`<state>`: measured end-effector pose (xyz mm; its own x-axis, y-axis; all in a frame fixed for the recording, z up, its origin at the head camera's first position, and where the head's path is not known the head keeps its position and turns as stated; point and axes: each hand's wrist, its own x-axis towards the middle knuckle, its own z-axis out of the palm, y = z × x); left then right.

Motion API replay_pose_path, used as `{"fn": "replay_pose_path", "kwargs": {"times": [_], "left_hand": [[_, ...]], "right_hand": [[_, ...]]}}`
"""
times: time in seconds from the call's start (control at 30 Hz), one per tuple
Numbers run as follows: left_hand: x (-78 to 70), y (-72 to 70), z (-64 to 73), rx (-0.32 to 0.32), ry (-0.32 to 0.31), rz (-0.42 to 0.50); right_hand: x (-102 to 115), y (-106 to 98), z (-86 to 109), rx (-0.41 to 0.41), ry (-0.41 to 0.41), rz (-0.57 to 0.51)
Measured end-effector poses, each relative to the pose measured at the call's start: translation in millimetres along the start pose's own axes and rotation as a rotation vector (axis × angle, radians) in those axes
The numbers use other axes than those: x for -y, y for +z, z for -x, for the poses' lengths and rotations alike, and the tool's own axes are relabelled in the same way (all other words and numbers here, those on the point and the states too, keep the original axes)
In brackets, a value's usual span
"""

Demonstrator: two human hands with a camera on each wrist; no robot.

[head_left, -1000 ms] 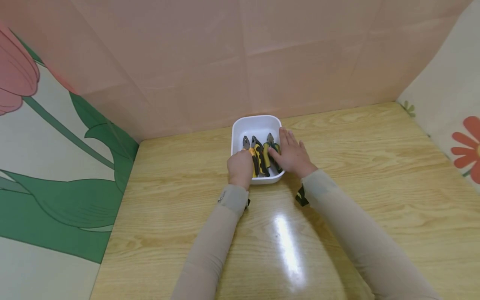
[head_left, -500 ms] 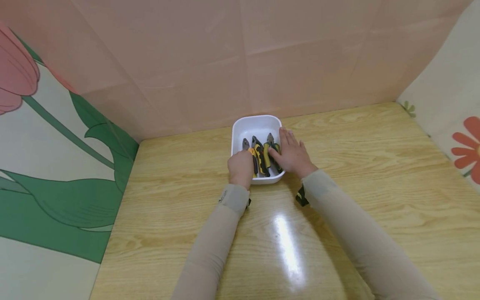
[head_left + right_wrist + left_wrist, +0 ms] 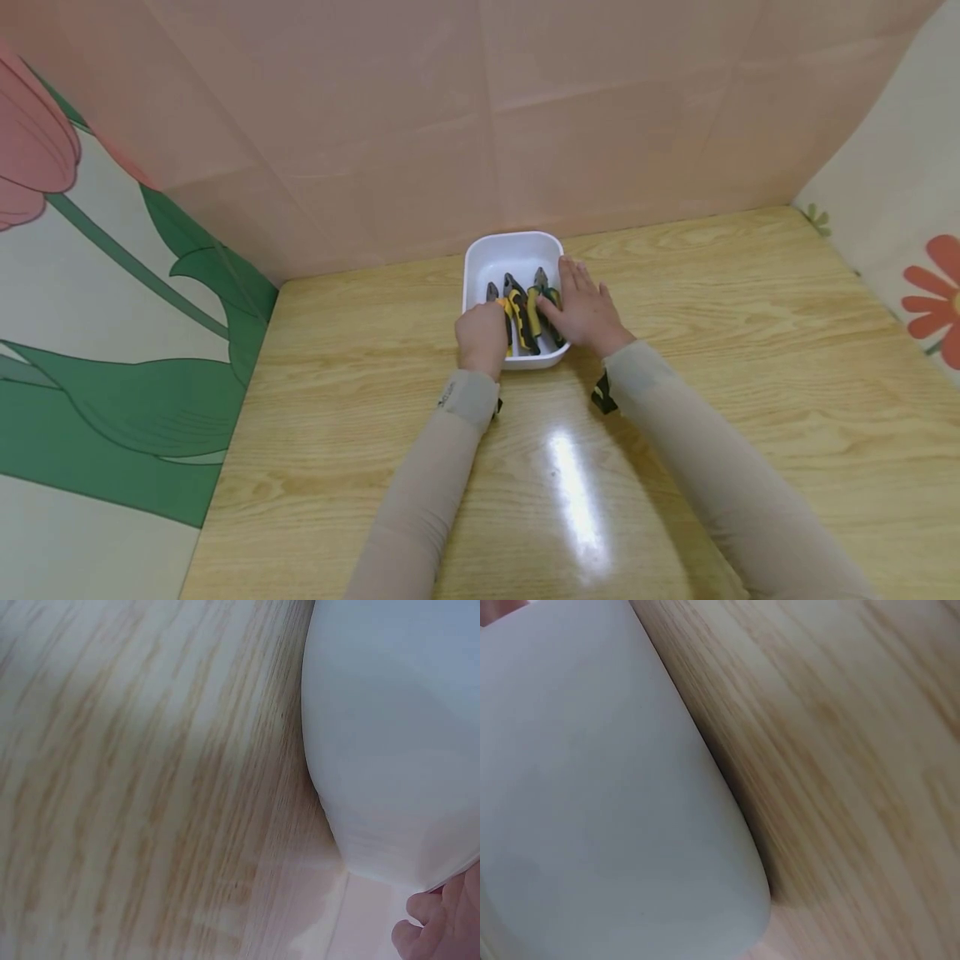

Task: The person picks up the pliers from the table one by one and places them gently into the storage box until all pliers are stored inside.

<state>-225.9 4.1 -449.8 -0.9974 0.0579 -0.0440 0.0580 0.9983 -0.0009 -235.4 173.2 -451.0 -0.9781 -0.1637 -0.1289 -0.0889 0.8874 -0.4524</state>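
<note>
A white tray (image 3: 504,243) stands on the table with several pliers in it. My left hand (image 3: 481,335) is curled over the tray's left side and grips the leftmost pliers (image 3: 492,292); their grey head and part of an orange-and-black handle show, the rest hidden by the hand. Beside them lie yellow-and-black pliers (image 3: 521,315), then green-and-yellow pliers (image 3: 534,310) at the right. My right hand (image 3: 588,315) rests along the right rim with straight fingers, its thumb reaching inside over the green-and-yellow handles. Both wrist views show mainly the tray's outer wall (image 3: 615,787).
The wood-grain table (image 3: 337,400) spreads around the tray on the left, right and front. A pink-covered wall (image 3: 420,125) rises close behind the tray. Flower-printed panels (image 3: 180,317) border the sides.
The head of the leftmost pliers has shifted slightly toward me, closer to my left hand. The tray, the other pliers and the right hand look unmoved.
</note>
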Motion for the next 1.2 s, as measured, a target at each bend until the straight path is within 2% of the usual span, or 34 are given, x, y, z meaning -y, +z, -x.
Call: {"fn": "replay_pose_path", "kwargs": {"times": [0.2, 0.43, 0.73, 1.2], "left_hand": [[0.0, 0.3, 0.2, 0.000, -0.009, 0.000], [-1.1, 1.7, -0.4, -0.025, -0.020, 0.071], [-3.1, -1.2, 1.8, -0.043, -0.032, 0.106], [-0.4, 1.5, -0.2, -0.160, -0.038, 0.169]], "right_hand": [[-0.2, -0.2, -0.1, -0.001, 0.000, -0.006], [-2.4, -0.1, -0.6, -0.005, 0.002, -0.002], [-3.3, -2.1, 1.4, -0.006, 0.011, -0.003], [-5.9, -3.5, -3.6, -0.010, 0.000, 0.010]]}}
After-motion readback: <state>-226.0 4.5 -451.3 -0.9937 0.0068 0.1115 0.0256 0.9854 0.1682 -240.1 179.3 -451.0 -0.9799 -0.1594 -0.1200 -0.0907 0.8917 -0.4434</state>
